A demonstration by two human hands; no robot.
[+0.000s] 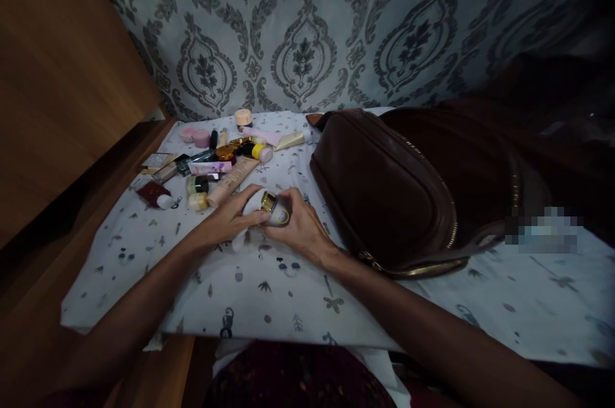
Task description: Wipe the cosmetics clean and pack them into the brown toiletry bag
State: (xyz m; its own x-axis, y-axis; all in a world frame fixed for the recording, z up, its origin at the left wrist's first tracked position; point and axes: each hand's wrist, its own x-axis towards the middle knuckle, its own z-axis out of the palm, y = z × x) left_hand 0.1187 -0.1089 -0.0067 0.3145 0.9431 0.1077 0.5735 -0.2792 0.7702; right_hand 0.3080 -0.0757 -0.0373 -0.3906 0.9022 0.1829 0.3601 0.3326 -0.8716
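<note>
A small bottle (pixel 277 213) with a gold collar and a rounded white top is held between my two hands, above the printed cloth. My left hand (pixel 229 216) is closed around the white end, its thumb lying along the near side. My right hand (pixel 303 230) wraps the greyish body, which carries a yellow mark. Just beyond my left hand lies a beige squeeze tube (pixel 233 182). A small yellowish jar (pixel 197 201) and a dark green jar (pixel 196 185) stand left of the tube. A dark red bottle with a white cap (pixel 154 193) lies farther left.
Several cosmetics, including a yellow-banded bottle (pixel 262 152) and a pink jar (pixel 201 138), cluster at the back left. A large brown bag (pixel 384 184) with gold zips fills the right side. A wooden cabinet (pixel 72 75) bounds the left; a patterned curtain (pixel 302 49) hangs behind.
</note>
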